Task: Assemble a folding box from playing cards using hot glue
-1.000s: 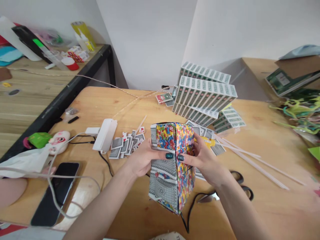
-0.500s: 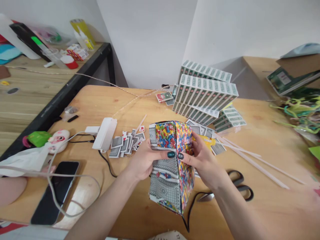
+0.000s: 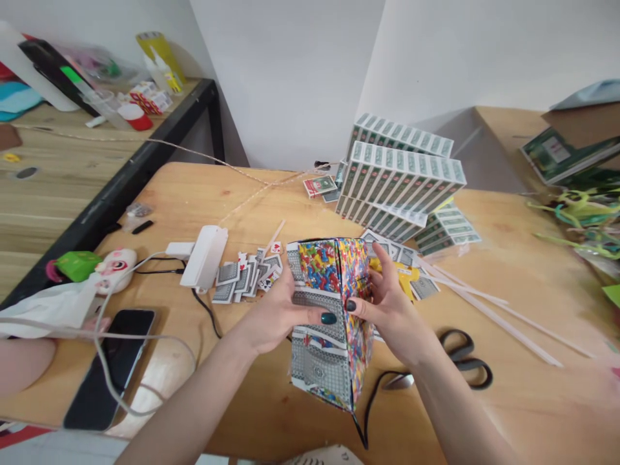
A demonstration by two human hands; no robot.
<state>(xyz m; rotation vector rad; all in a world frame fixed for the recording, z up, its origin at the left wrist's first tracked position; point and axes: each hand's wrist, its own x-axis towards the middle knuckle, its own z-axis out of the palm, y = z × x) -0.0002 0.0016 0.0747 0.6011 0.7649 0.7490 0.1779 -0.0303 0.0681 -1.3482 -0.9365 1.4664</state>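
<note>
Between both hands, above the table, I hold a box-shaped craft piece (image 3: 320,371) covered with grey-backed playing cards and colourful patterned paper. One of its upright edges faces me. My left hand (image 3: 281,310) grips the card-covered side, thumb flat on the front and fingers hidden behind. On the patterned side is my right hand (image 3: 394,313), its thumb near the front edge and its index finger raised off the surface. Loose playing cards (image 3: 242,278) lie to the left. A yellow tool (image 3: 407,274), possibly a glue gun, shows partly behind my right hand.
Stacked card boxes (image 3: 402,177) stand at the back. On the right lie black-handled scissors (image 3: 460,355) and white glue sticks (image 3: 504,323). A white power strip (image 3: 204,258), a phone (image 3: 110,371) and looping cables (image 3: 145,339) occupy the left. A black-edged table (image 3: 159,123) adjoins there.
My right index finger has lifted away from the craft piece. My left thumb has slid slightly down and left across the card side. The piece has turned a little.
</note>
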